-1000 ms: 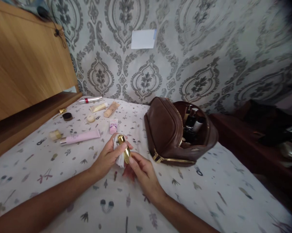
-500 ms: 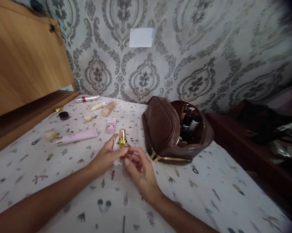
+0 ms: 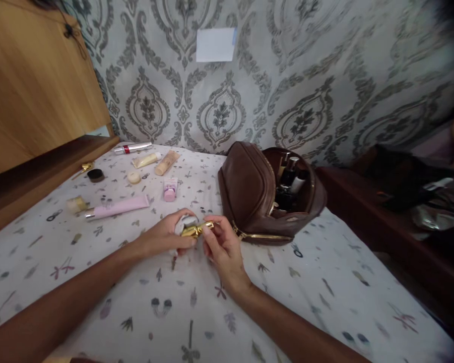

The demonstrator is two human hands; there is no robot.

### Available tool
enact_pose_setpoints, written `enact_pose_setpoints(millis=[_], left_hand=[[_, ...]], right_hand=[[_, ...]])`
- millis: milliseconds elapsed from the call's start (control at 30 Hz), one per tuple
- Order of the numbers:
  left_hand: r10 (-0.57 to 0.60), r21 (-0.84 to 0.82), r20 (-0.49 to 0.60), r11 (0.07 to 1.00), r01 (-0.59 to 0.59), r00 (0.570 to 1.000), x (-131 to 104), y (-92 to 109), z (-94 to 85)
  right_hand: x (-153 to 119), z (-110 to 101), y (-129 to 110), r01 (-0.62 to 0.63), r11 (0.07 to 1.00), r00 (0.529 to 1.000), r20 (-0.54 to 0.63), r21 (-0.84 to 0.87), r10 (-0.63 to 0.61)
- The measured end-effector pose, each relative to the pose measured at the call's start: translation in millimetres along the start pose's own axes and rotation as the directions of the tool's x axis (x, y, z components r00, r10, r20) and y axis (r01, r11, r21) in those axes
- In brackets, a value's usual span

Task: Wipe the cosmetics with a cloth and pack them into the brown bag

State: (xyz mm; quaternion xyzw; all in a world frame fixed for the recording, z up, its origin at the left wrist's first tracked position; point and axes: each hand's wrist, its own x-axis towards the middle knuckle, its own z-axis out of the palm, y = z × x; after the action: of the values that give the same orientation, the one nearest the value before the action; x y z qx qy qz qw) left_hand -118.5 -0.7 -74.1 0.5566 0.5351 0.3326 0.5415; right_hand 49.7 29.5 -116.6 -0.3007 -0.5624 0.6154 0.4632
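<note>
A small shiny gold cosmetic tube [image 3: 197,230], about the size of a lipstick, lies nearly level between my hands. My left hand [image 3: 169,233] is closed around its left part, together with a crumpled white wipe or tissue [image 3: 187,222]. The fingers of my right hand [image 3: 225,250] pinch the tube's right end. I cannot make out whether its two parts are joined or apart. Just to the right stands a brown cosmetic bag [image 3: 247,184], unzipped, with several bottles [image 3: 293,176] inside. A small pink-and-white tube [image 3: 170,189] rests beyond my left hand.
Left on the patterned white sheet [image 3: 136,302] lie a long pink tube [image 3: 123,205], a yellowish jar [image 3: 76,204], a dark round lid [image 3: 95,175], a cream jar [image 3: 133,177], a beige tube [image 3: 167,163], a pale yellow tube [image 3: 146,160] and a silver tube [image 3: 134,147]. The papered wall [image 3: 189,116] closes off the back.
The gold tube has tipped from upright to nearly level, its top swinging right. My right hand has taken hold of that end. The view has shifted slightly.
</note>
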Motion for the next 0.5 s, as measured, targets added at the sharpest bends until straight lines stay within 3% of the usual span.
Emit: enact_pose_setpoints(millis=[67,133,233,300,400,500], left_hand=[[0.085,0.158,-0.106,0.985,-0.068,0.991,0,0,0.8],[0.242,0.429,-0.169,0.891,-0.150,0.955,0,-4,4.0],[0.378,0.725,-0.099,0.661,-0.193,0.920,0,-13,10.9],[0.407,0.770,-0.052,0.598,-0.223,0.912,0,-16,14.0],[0.386,0.672,-0.032,0.691,-0.266,0.922,-1,-11,14.2],[0.269,0.519,0.003,0.823,-0.232,0.963,-1,-2,11.8]], right_hand=[[1,-1,1,-0.004,1.000,0.998,-0.055,0.000,0.004],[2,-1,2,-0.017,1.000,0.996,-0.085,0.003,0.017],[2,-1,2,-0.056,0.998,0.996,-0.064,0.017,0.057],[1,0,1,-0.093,0.995,0.996,-0.014,0.036,0.093],[0,2,-2,-0.117,0.991,0.993,0.035,0.068,0.115],[-1,3,-4,-0.064,0.996,0.997,0.055,0.067,0.061]])
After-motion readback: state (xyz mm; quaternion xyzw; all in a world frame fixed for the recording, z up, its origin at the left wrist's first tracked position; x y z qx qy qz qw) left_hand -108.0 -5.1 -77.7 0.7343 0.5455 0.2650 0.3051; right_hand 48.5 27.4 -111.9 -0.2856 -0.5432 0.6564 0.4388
